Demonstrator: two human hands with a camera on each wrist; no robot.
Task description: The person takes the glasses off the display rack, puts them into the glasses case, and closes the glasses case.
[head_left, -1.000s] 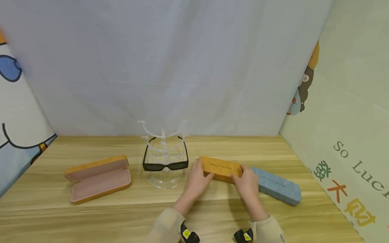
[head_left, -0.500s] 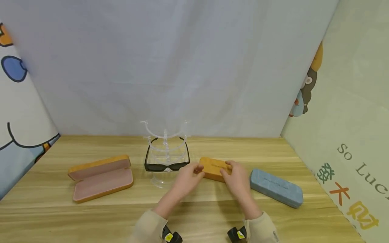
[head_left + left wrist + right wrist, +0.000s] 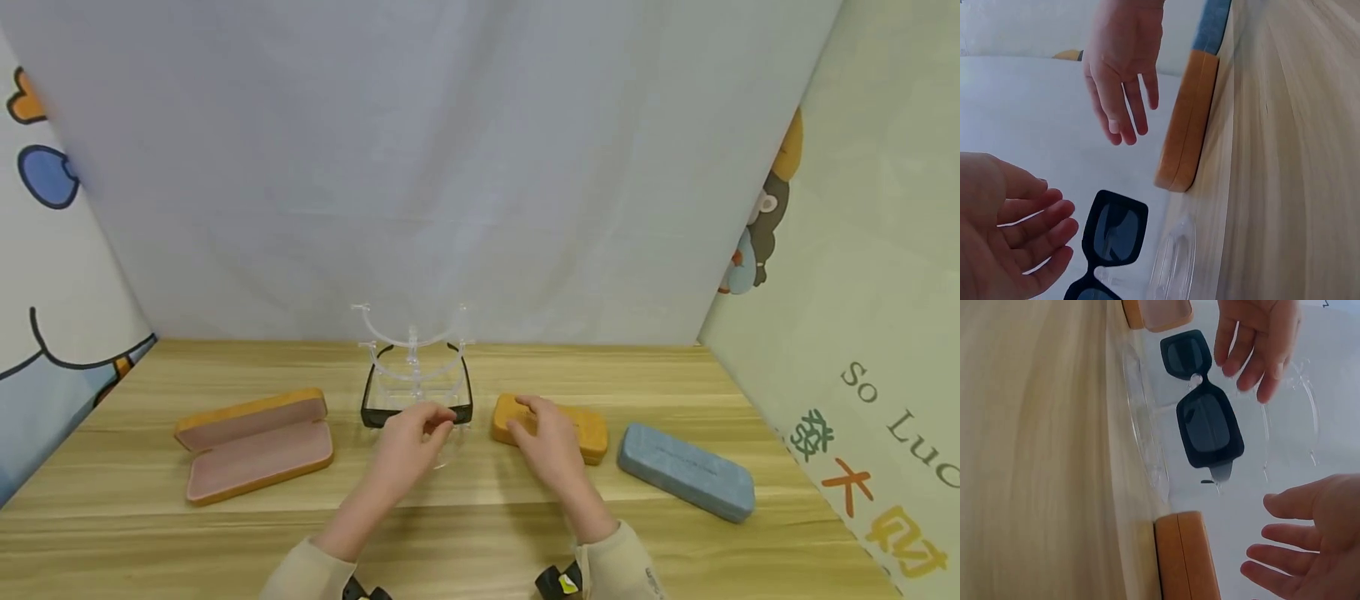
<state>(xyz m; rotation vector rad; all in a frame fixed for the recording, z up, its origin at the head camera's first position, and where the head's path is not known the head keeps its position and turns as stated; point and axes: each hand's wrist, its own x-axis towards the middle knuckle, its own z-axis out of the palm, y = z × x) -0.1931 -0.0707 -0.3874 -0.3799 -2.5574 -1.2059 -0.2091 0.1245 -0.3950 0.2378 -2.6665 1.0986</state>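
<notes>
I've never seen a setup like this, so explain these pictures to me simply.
There's no machine here, just a person's left hand and right hand. The widest picture is taken from the person's head, looking forward and down. The other two come from the wrists, which is why the table looks tipped on its side there.

On the table, from left to right, are an open case, a clear stand carrying sunglasses, a closed orange case and a blue case.

Neither hand holds anything: the left is near the sunglasses, the right near the orange case.
</notes>
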